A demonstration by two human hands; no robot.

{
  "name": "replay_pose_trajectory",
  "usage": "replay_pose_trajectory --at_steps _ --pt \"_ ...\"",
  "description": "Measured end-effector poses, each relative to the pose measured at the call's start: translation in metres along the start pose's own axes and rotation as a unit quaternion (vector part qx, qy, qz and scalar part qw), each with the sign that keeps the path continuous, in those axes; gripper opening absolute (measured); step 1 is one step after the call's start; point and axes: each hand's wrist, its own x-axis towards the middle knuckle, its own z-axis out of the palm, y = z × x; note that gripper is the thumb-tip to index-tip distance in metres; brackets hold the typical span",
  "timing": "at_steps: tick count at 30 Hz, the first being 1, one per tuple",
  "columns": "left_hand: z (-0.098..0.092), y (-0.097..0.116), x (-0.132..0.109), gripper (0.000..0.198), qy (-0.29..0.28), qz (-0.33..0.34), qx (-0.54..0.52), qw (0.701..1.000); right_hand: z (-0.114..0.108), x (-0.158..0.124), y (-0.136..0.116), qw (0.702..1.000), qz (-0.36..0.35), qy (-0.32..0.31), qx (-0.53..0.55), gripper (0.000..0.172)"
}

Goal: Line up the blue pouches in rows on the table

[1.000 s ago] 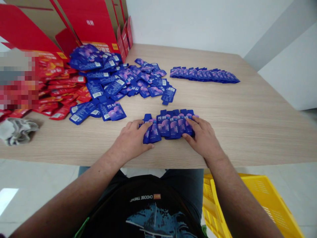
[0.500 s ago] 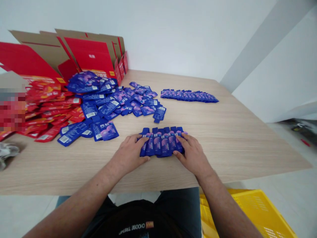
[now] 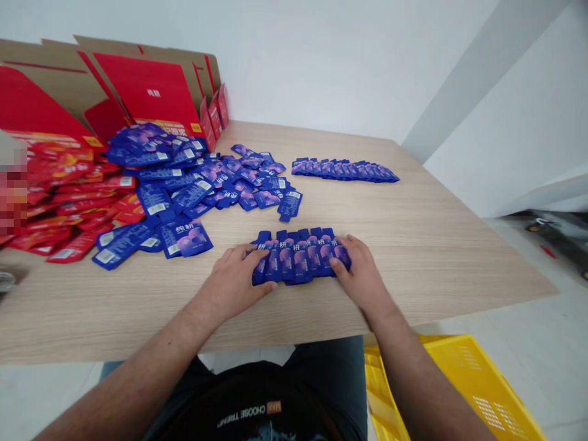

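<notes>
Blue sachets (image 3: 193, 195) lie heaped at left on our bench (image 3: 50, 318), unsorted, we judge. Our left hand (image 3: 234, 275), fingers parted, rests on one end of a near row (image 3: 301, 263), seemingly almost aligned; behind, a far row (image 3: 344, 170) looks finished. Our right hand (image 3: 362, 271), fingers half curled, touches the near row's other end.

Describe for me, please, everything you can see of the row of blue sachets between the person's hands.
The row of blue sachets lies on the table near its front edge, printed faces up. The sachets look like flexible, slightly shiny film, with pink-purple round shapes, white characters and short narrow tabs on the far side. They overlap sideways, their near edges slightly uneven. The left hand touches the left end; the right hand touches the right end, partly covering it.
</notes>
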Motion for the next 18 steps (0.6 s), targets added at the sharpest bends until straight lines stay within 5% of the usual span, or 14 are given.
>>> replay_pose_trajectory --at_steps 7,12,18 --pt "0.002 0.005 0.002 0.068 0.009 0.012 0.015 1.0 -0.006 0.019 0.026 0.955 0.236 -0.037 0.175 0.065" --pt "0.007 0.01 0.01 0.076 0.002 0.021 0.015 1.0 0.002 0.034 0.032 0.956 0.211 -0.075 0.188 0.059" --pt "0.009 0.018 0.015 0.078 -0.001 0.028 0.021 0.999 0.021 0.046 0.007 0.929 0.229 -0.126 0.261 0.063"
